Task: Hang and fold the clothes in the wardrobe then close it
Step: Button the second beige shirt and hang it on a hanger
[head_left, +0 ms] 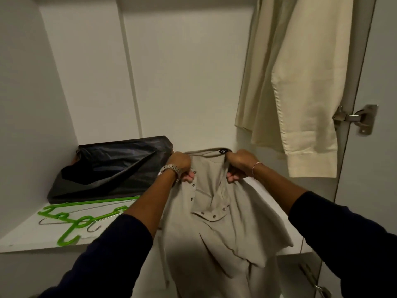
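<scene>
Two hands hold a beige shirt [217, 214] up by its neckline, in front of a white wardrobe shelf [25, 237]. The left hand [182, 166], with a metal watch [170, 169] on its wrist, has its fingers curled round the placket edge on the left side of the collar, just beside the top button. The right hand [239, 166], wearing a thin bracelet [256, 167], grips the right side of the collar with its fingers folded over the cloth. Both forearms come from dark blue sleeves [120, 250] near the bottom of the view. The shirt's collar lies at the far end, over the shelf, with a small dark label at its back; its body drapes toward the near edge and hangs down past the shelf front. Several dark buttons show along the open placket.

On the left of the shelf lies a black plastic bag [107, 168], crumpled, far against the back wall. Nearer, in front of the bag, lies a green plastic hanger [71, 216] flat on the shelf, with a thin metal wire hanger [92, 227] partly under it. At the right a cream shirt [300, 82] hangs inside the wardrobe, one long sleeve and cuff dangling lowest. Just right of it a metal hinge [358, 119] sits on the wardrobe door edge.
</scene>
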